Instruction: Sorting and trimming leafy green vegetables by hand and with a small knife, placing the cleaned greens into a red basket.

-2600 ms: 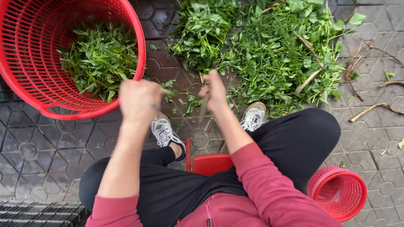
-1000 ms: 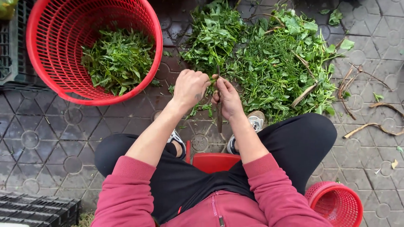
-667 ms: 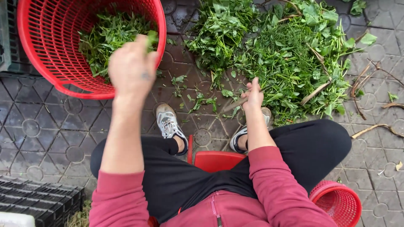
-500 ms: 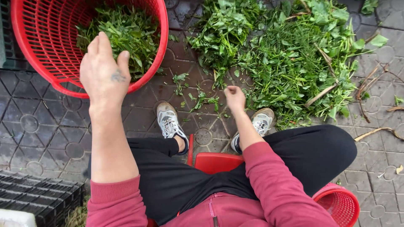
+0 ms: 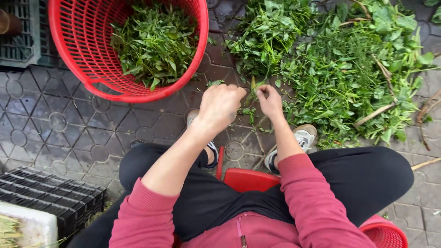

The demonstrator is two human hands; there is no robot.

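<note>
Head view: leafy stem [image 5: 251, 92] upright between left hand [image 5: 220, 106] and right hand [image 5: 271, 102], fingers of both pinched on it.

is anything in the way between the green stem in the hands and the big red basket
Nothing visible. The left hand and right hand pinch a green leafy stem; only bare grey paving separates it from the round red plastic basket.
</note>
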